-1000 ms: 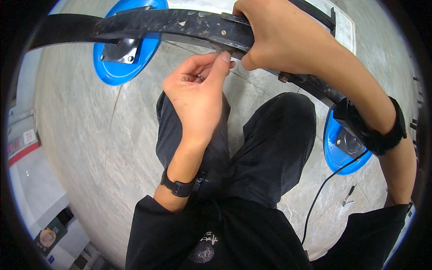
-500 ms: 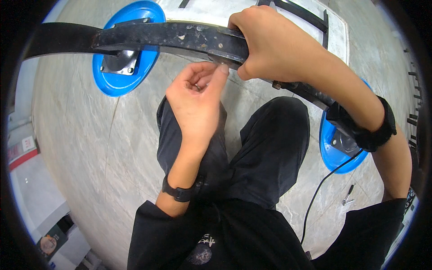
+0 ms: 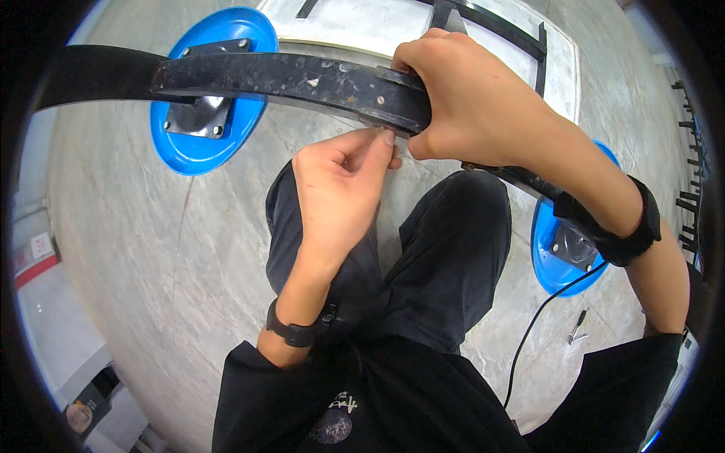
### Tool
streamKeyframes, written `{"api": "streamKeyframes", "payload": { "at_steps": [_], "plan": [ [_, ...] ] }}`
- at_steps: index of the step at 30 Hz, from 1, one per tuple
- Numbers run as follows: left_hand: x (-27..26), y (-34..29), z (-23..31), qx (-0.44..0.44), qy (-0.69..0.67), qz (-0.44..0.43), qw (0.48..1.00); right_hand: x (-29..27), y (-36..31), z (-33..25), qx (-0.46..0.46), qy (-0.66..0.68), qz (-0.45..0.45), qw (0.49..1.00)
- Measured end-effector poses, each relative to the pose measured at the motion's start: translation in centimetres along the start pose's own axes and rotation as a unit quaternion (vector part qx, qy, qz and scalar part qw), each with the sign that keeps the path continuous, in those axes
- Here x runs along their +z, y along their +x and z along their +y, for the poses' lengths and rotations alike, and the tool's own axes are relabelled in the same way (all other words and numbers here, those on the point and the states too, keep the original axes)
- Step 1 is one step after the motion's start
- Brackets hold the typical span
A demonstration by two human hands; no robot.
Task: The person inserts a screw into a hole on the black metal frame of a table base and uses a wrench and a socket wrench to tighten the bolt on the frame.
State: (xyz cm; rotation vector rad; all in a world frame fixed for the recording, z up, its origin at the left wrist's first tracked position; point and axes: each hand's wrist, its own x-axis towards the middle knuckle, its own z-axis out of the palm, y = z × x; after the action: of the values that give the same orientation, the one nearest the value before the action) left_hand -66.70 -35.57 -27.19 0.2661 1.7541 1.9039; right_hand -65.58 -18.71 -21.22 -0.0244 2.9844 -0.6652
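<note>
A black metal beam (image 3: 302, 78), scuffed and with small holes, runs across in front of me. My right hand (image 3: 468, 106) is wrapped over it from above, thumb on the near side. Below the beam's near edge, my left hand (image 3: 340, 181) pinches with thumb and forefinger close to the metal; whatever lies between the fingertips is too small to make out. A blue oval seat (image 3: 172, 143) with a black mounting plate (image 3: 198, 119) is under the beam's left part. Another blue seat (image 3: 545, 260) lies under its right part.
A white panel with a black frame (image 3: 563, 75) lies on the floor beyond the beam. A small black-handled tool (image 3: 579, 325) rests on the tiles at right, near a black cable (image 3: 521, 340). White boxes (image 3: 60, 317) stand along the left edge.
The beam and both hands appear slightly lower in the picture. My left hand's fingertips stay at the beam's underside edge, and my right hand keeps its grip.
</note>
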Motion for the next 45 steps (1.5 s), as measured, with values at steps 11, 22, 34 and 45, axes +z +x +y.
{"api": "streamKeyframes", "payload": {
  "at_steps": [11,22,34,45],
  "plan": [
    [-1.8,0.4,2.5,0.136,0.389,-0.035,0.911,-0.1,0.2,0.2,-0.067,-0.013,0.057,0.996],
    [-0.4,0.3,1.4,0.093,0.283,0.005,0.955,0.0,0.4,0.6,-0.089,-0.006,0.055,0.994],
    [-0.9,0.1,1.0,0.073,0.306,0.049,0.948,-0.2,0.5,-0.1,-0.046,-0.017,0.014,0.999],
    [-1.0,0.2,1.8,0.049,0.247,-0.027,0.967,-0.2,0.2,0.0,-0.041,-0.013,0.024,0.999]
  ]
}}
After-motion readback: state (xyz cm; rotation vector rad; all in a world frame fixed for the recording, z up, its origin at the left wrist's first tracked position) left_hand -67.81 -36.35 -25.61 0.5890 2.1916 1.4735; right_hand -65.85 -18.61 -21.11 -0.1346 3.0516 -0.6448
